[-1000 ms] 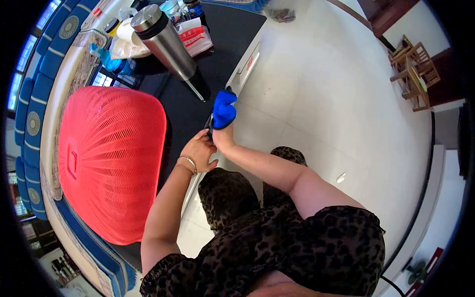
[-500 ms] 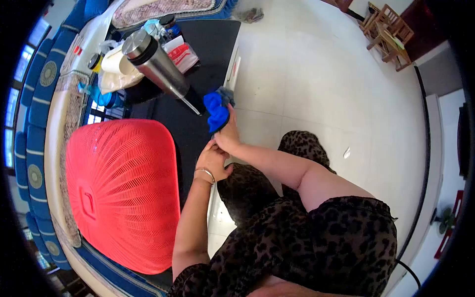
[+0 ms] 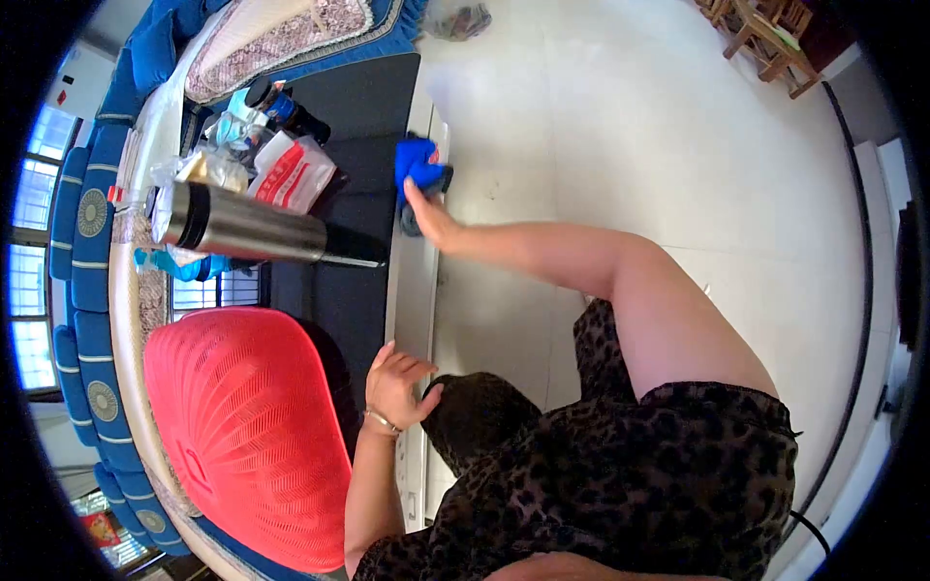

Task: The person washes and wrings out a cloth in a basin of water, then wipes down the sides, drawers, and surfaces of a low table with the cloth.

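My right hand (image 3: 433, 215) presses a bunched blue cloth (image 3: 415, 163) with dark grey parts against the long edge of the black-topped table (image 3: 363, 111). My left hand (image 3: 397, 387), with a bracelet at the wrist, is at the same edge nearer to me. Its fingers are apart and nothing is in it. To the left of that hand stands a red mesh food cover (image 3: 247, 436). A steel thermos flask (image 3: 257, 225) is on the table, between the food cover and the cloth.
Behind the flask are a red-and-white plastic packet (image 3: 291, 174), a dark-lidded jar (image 3: 281, 105) and a blue bottle (image 3: 199, 266). A blue sofa (image 3: 97, 218) runs along the left. Wooden chairs (image 3: 770, 44) stand far right on the pale tiled floor (image 3: 620, 126).
My right hand has moved away along the table edge with the blue cloth, apart from my left hand. My left hand has shifted slightly nearer to me. The view has turned.
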`<state>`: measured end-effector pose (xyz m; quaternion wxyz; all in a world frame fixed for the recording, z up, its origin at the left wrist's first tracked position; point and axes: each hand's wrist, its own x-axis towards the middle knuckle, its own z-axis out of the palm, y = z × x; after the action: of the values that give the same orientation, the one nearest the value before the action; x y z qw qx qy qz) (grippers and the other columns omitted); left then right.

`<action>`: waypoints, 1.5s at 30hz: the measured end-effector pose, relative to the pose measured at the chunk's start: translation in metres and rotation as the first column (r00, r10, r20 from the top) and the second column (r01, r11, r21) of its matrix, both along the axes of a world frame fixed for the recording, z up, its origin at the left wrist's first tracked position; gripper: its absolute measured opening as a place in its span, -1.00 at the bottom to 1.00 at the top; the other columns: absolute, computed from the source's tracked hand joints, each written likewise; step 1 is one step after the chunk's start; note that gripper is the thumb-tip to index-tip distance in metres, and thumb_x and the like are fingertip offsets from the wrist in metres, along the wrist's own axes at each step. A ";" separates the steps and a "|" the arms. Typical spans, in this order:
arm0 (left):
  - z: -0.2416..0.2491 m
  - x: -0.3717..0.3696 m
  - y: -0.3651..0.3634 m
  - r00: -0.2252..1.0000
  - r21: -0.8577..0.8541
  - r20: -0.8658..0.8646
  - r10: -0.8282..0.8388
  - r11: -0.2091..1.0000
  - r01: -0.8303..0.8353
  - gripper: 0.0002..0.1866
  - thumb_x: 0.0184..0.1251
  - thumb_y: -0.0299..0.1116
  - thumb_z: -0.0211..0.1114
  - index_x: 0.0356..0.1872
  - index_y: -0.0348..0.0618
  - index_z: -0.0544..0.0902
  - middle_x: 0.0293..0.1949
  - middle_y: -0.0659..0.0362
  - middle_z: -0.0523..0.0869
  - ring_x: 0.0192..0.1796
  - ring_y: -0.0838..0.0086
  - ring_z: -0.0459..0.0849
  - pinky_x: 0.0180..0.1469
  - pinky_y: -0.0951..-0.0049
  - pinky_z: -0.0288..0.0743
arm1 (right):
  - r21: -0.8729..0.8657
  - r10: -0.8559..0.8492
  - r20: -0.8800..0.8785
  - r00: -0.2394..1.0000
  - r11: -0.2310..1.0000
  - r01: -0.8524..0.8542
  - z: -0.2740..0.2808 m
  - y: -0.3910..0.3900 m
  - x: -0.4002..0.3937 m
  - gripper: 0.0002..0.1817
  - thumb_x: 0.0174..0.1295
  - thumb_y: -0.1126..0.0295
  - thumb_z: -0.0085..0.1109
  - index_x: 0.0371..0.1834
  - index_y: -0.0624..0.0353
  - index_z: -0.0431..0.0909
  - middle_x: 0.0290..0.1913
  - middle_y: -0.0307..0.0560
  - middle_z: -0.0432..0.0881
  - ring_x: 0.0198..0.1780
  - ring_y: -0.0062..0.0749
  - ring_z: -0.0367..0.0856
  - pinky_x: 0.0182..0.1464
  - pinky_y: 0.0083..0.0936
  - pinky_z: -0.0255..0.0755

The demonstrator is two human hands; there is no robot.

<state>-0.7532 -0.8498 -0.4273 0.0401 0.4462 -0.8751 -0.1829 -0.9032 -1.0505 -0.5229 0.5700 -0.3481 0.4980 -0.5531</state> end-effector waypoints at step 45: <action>-0.022 -0.132 -0.296 0.890 -0.239 0.452 0.052 0.969 0.065 -0.35 -0.10 -0.49 0.32 0.19 -0.03 0.50 0.40 0.19 0.29 0.52 0.15 -0.01 0.46 0.01 0.04 | 0.369 -0.053 0.130 0.990 0.929 0.002 -0.171 -0.212 -0.057 -0.49 0.31 0.13 0.06 0.12 0.36 0.38 0.13 0.37 0.41 0.17 0.17 0.38 0.22 -0.11 0.25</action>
<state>-0.8848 -1.1454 -0.4489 -0.1111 0.4652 -0.8774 0.0373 -0.9597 -1.2621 -0.6936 0.6502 -0.1891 0.5574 -0.4804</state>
